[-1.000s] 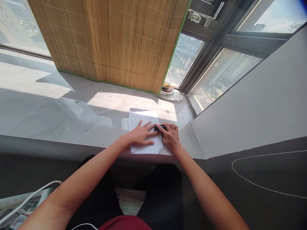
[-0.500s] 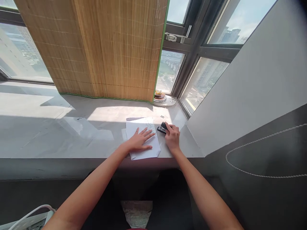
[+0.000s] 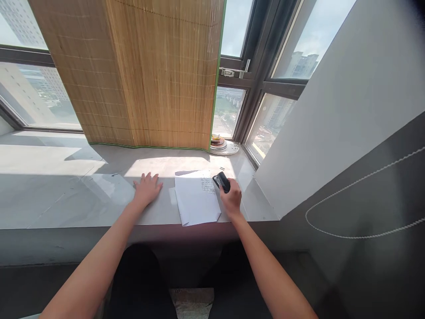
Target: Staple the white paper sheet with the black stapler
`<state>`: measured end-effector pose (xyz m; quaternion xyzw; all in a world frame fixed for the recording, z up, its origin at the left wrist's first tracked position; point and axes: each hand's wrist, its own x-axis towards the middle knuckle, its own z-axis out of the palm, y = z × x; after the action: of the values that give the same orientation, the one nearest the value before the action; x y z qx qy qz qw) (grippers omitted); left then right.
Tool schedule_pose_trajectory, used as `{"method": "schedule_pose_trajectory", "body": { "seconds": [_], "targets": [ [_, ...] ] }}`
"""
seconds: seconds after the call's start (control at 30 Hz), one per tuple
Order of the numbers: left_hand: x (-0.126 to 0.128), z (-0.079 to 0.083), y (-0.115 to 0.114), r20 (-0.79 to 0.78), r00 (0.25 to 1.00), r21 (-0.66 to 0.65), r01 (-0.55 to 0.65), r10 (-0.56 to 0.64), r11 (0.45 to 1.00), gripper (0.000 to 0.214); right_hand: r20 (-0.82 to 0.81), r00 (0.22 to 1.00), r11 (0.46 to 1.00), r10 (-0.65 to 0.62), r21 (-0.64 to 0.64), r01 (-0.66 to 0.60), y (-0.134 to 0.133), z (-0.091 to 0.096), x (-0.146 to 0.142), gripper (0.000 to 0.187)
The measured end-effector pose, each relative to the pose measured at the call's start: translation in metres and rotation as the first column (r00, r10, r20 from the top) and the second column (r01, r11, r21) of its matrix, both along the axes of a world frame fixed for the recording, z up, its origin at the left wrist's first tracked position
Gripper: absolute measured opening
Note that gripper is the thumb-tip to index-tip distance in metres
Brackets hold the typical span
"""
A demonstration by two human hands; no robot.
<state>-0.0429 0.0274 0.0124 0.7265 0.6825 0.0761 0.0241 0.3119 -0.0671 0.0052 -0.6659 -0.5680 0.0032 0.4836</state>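
A stack of white paper sheets (image 3: 195,199) lies on the grey window ledge (image 3: 83,195) in front of me. My right hand (image 3: 230,197) is closed around a small black stapler (image 3: 222,181), held just above the sheets' far right corner, where small print shows. My left hand (image 3: 146,188) rests flat on the bare ledge to the left of the sheets, fingers spread, holding nothing.
A bamboo blind (image 3: 149,75) hangs behind the ledge. A round plate with small stacked items (image 3: 223,144) sits in the window corner. A white wall (image 3: 332,110) rises on the right. My dark-clothed legs are below the ledge edge.
My left hand has left the sheets and moved left onto the bare ledge. My right hand has lifted the stapler off the paper. The view has tilted upward.
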Motion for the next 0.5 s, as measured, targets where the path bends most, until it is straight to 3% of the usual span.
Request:
{"method": "schedule_pose_trajectory", "body": {
  "seconds": [0.13, 0.2, 0.27, 0.37, 0.5],
  "targets": [
    [-0.024, -0.015, 0.003, 0.005, 0.998, -0.030, -0.061, 0.062, 0.998, 0.071, -0.084, 0.981, 0.969, 0.173, -0.165, -0.185, 0.012, 0.001, -0.072, 0.016],
    [-0.022, -0.017, 0.001, 0.011, 0.998, -0.009, -0.069, 0.069, 0.998, 0.070, -0.047, 0.978, 0.957, 0.204, -0.201, -0.209, 0.019, 0.000, -0.100, 0.019],
    [-0.019, -0.017, 0.001, 0.016, 0.998, 0.001, -0.062, 0.062, 0.998, 0.070, -0.003, 0.979, 0.956, 0.204, -0.213, -0.200, 0.024, -0.001, -0.111, 0.022],
    [-0.018, -0.017, 0.002, 0.018, 0.998, 0.008, -0.065, 0.065, 0.998, 0.069, 0.052, 0.981, 0.959, 0.188, -0.226, -0.172, 0.021, -0.004, -0.089, 0.025],
    [-0.019, -0.018, 0.003, 0.004, 0.997, 0.018, -0.077, 0.077, 0.997, 0.069, 0.070, 0.989, 0.971, 0.132, -0.210, -0.115, 0.001, -0.012, -0.026, 0.015]
  ]
}}
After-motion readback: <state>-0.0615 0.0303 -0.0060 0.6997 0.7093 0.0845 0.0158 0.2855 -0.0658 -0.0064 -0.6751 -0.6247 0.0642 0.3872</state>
